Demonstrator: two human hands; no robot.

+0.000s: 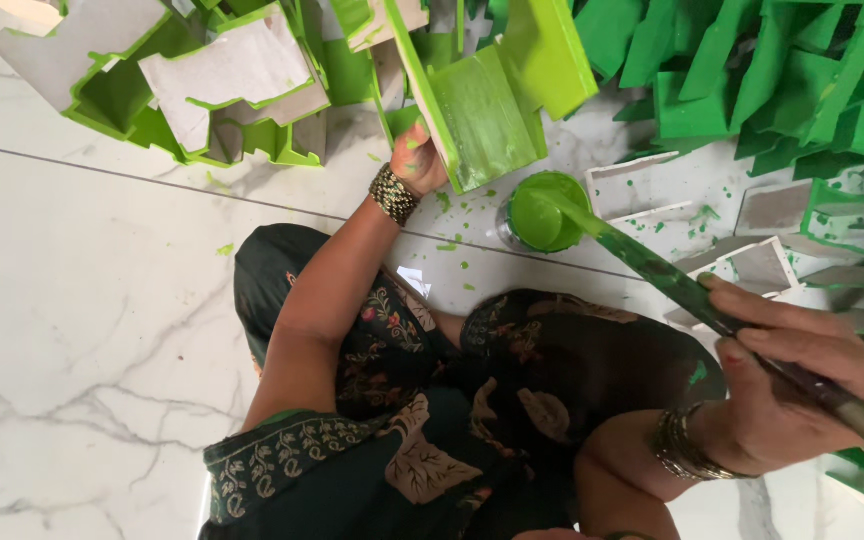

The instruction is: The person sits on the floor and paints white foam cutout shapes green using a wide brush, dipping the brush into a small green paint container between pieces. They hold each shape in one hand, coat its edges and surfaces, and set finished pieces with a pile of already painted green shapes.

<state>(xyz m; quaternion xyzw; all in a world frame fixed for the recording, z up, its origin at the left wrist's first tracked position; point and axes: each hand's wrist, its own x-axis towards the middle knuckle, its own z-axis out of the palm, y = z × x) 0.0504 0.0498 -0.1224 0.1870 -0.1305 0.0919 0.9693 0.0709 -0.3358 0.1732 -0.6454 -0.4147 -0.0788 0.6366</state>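
**Ana:** Head view first: what is the right hand (802, 385) doing?

**Ben:** It is closed around the long paint-smeared brush with a wooden handle (692, 295). The brush lies on a diagonal; its handle end runs off toward the lower right corner, and its bristle end points up and left, dipped into the small round pot of bright green paint (542, 212) that stands on the floor.

**Ana:** And the left hand (417, 160)?

**Ben:** Fingers wrapped on the lower edge of a light green painted wooden piece, flat boards joined at an angle (492, 100). The piece is lifted off the floor and tilted, its long side running from upper left to lower right, and it sits just above and left of the pot. There is green paint on the fingers.

**Ana:** Anything on the wrists?

**Ben:** A beaded gold and dark bracelet (393, 194) on the left, and metal bangles (682, 445) on the right.

**Ana:** What lies around?

**Ben:** A white marble floor with grey veins (72, 300), spattered with green drops near the pot. At the upper left is a heap of light green pieces with bare grey faces (222, 80). At the upper right is a stack of darker green pieces (782, 80). Unpainted whitish pieces (762, 265) lie to the right of the pot, beside the brush. A dark floral garment (432, 420) fills the bottom of the view.
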